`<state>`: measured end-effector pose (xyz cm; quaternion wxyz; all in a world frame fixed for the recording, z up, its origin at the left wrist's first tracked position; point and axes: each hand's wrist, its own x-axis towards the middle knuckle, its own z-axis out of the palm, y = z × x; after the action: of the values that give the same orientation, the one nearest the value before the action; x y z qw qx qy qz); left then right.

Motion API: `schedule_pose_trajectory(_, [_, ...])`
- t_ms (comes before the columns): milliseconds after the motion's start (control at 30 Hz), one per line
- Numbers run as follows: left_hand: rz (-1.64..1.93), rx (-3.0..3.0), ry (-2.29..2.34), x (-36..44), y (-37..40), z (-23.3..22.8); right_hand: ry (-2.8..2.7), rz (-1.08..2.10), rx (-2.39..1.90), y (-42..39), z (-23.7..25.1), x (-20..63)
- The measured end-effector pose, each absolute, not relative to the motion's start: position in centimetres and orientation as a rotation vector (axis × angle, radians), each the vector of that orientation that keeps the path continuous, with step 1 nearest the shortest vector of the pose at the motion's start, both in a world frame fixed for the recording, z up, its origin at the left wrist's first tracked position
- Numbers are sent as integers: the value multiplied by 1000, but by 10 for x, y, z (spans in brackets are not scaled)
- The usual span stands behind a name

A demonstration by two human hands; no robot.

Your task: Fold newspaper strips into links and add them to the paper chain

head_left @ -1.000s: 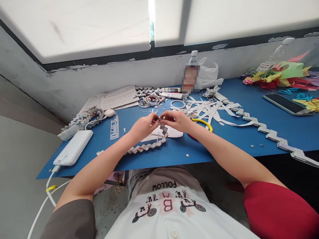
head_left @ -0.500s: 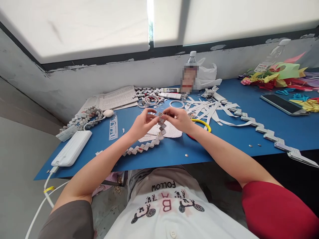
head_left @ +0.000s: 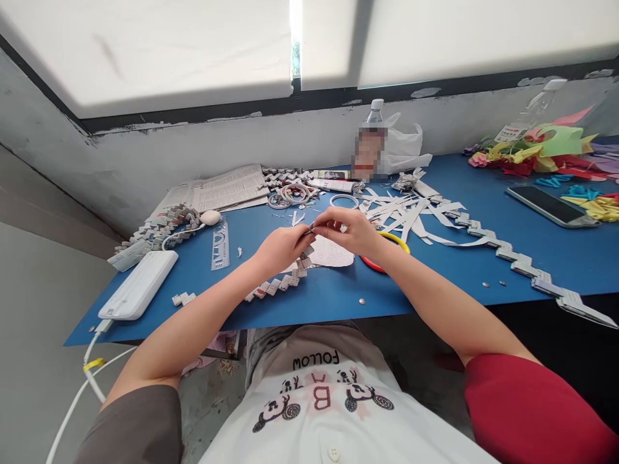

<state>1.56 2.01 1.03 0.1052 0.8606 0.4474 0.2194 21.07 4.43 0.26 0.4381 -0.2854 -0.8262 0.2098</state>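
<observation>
A zigzag chain of folded paper (head_left: 275, 287) curves over the front of the blue table, and its upper end rises into my fingers. My left hand (head_left: 283, 248) is closed, thumb and fingers pinching that end. My right hand (head_left: 351, 229) pinches the same end from the other side, the fingertips of both hands nearly meeting. The small links right between the fingertips are mostly hidden. Beneath the hands lies a sheet of printed paper (head_left: 333, 252). By my right wrist is a red and yellow ring (head_left: 395, 240), partly covered by the forearm.
Cut paper strips (head_left: 411, 216) lie heaped behind my right hand, and another paper chain (head_left: 507, 254) runs to the right edge. A white power bank (head_left: 140, 287), a clear ruler (head_left: 220, 245) and newspapers (head_left: 229, 187) are at left. A phone (head_left: 551, 206) and bottle (head_left: 374, 116) stand farther back.
My left hand has turned, its fingers folding from spread to closed around the chain's end. The chain's upper part has dropped lower behind the left hand. The view has shifted slightly.
</observation>
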Motion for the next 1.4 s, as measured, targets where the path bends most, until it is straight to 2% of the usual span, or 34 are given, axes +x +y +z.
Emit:
schedule_pose_trajectory(200, [232,2789,1456,23,20,11,-2219,326,-849,45,3,212])
schedule_pose_trajectory(367, [77,2811,1513,25,22,12,-2204,214,-1003,42,-1,206])
schedule_pose_trajectory(567, [180,2725,1441,21,27,9,-2104,291,-1053,43,-1,202])
schedule_pose_trajectory(767, [328,2603,1351,15,31,5,-2101,488,-935,47,2,209])
schedule_pose_trajectory(933, [371,2553,1364,15,31,7,-2118,527,-867,51,0,213])
schedule_pose_trajectory(1267, [328,2629,1348,14,29,10,-2192,551,-857,53,-2,212])
schedule_pose_trajectory(1400, [260,2609,1317,15,28,14,-2149,686,-952,51,0,212])
